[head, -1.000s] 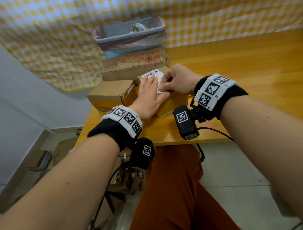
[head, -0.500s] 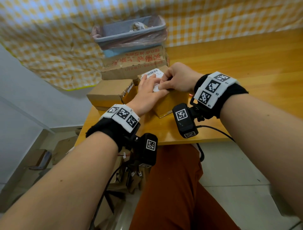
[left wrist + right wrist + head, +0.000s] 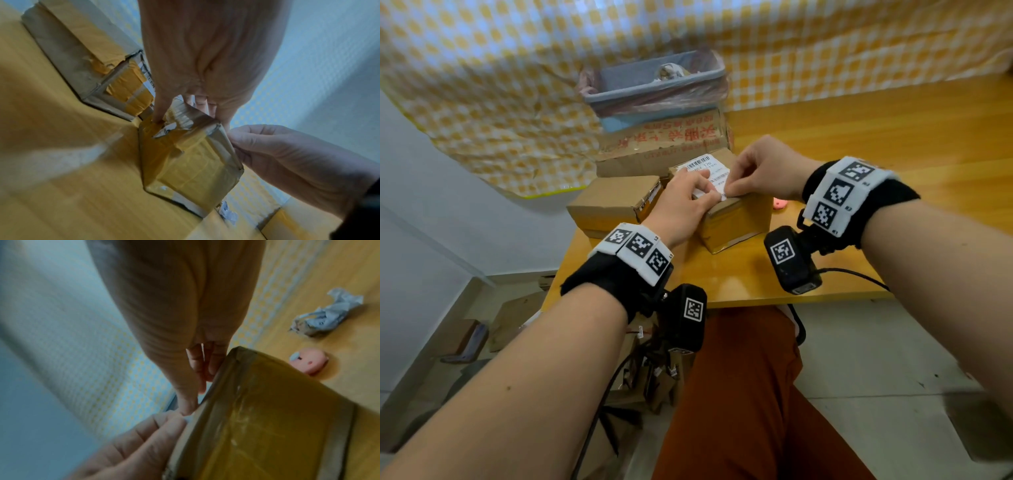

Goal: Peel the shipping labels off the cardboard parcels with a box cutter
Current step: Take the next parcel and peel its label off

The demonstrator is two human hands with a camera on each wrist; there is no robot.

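Note:
A small taped cardboard parcel stands near the table's front edge with a white shipping label on top. My left hand grips the parcel from above, fingers over the top edge and label, thumb pressing the side face. My right hand pinches the label's near corner at the parcel's top edge, and the right wrist view shows the pinching fingertips beside the left hand's fingers. A small pink round tool, maybe the cutter, lies on the table behind the parcel, with neither hand on it.
A second parcel sits just left, and a large flattened carton lies behind under a blue lined bin. Crumpled paper lies past the pink tool. The table's front edge is close, with cardboard on the floor below.
My left hand went from lying flat on the label to gripping the parcel's top edge with bent fingers. My right hand's pinch shifted to the label's near corner.

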